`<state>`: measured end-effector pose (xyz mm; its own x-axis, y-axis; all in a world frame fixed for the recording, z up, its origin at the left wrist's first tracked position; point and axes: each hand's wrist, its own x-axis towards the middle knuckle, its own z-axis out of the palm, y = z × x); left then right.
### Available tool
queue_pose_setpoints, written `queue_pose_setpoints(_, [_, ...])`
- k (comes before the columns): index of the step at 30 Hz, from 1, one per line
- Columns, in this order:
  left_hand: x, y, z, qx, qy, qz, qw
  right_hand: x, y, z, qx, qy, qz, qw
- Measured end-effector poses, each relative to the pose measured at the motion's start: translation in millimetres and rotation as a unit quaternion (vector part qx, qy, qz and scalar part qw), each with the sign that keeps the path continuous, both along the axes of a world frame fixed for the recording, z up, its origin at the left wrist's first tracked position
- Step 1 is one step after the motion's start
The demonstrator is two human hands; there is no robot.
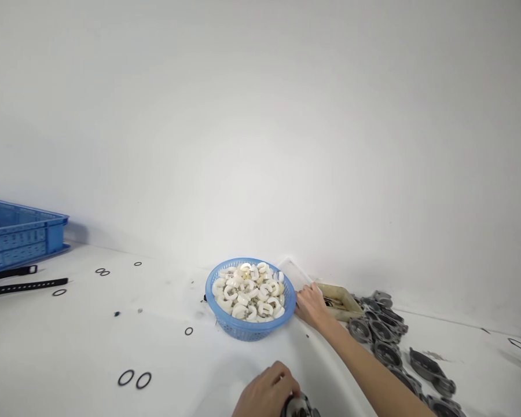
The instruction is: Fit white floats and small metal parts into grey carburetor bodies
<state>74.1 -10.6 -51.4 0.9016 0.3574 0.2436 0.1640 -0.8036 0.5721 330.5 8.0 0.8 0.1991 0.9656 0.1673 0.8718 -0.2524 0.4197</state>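
Observation:
At the bottom centre, the fingers of my left hand (267, 392) are curled over a grey metal housing (300, 407), which the picture's lower edge cuts off. My right hand (312, 305) reaches forward between the blue basket (249, 333) and a tan tray (345, 310). Its fingers are bent together beside the basket's right rim, near a shallow white tray (293, 271); what they pinch, if anything, is hidden. The basket holds many white C-shaped parts (249, 292). Dark items lie in the tan tray.
On the right lie several grey metal housings (386, 353). Black rubber rings (143, 380) are scattered on the white table (82, 359). A blue crate (26, 237) and black straps (26, 286) sit at the left. Behind the table rises a white wall (243, 145).

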Motion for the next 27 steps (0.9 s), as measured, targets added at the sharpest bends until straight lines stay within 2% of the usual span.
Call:
queue_pose_setpoints(4, [-3,2,2.7,-0.012,-0.003,-0.017,1.0,0,-4,3.4,0.019,0.04,0.012,0.999])
queue_pose_setpoints(8, [-12,1,13.1,-0.024,-0.015,-0.031,0.999,-2,-18,10.3,0.04,0.122,0.031,0.991])
queue_pose_setpoints(11, [-18,-3,23.7,-0.049,-0.02,-0.024,0.998,-5,-43,17.5,0.07,0.22,0.051,0.972])
queue_pose_setpoints(13, [-19,-6,28.5,-0.058,-0.015,-0.021,0.998,-9,-66,21.5,0.088,0.302,0.069,0.947])
queue_pose_setpoints(16, [-18,-9,30.6,-0.057,-0.013,-0.014,0.998,-24,-106,21.6,0.109,0.416,0.087,0.898])
queue_pose_setpoints(18, [-18,-10,29.5,-0.049,-0.019,-0.006,0.999,-39,-130,15.5,0.119,0.494,0.093,0.856])
queue_pose_setpoints(19, [-18,-11,28.6,-0.043,-0.022,-0.003,0.999,-46,-139,10.6,0.124,0.551,0.094,0.82])
queue_pose_setpoints(22, [-19,-12,26.5,-0.04,-0.024,-0.006,0.999,-67,-153,-9.5,0.148,0.734,0.085,0.657])
queue_pose_setpoints(23, [-20,-12,26.2,-0.042,-0.025,-0.011,0.999,-71,-154,-16.6,0.153,0.767,0.079,0.618])
queue_pose_setpoints(24, [-21,-11,26.0,-0.044,-0.029,-0.018,0.998,-75,-154,-23.2,0.155,0.783,0.074,0.599])
queue_pose_setpoints(27, [-22,-9,26.9,-0.04,-0.046,-0.041,0.997,-80,-149,-36.3,0.162,0.801,0.06,0.574])
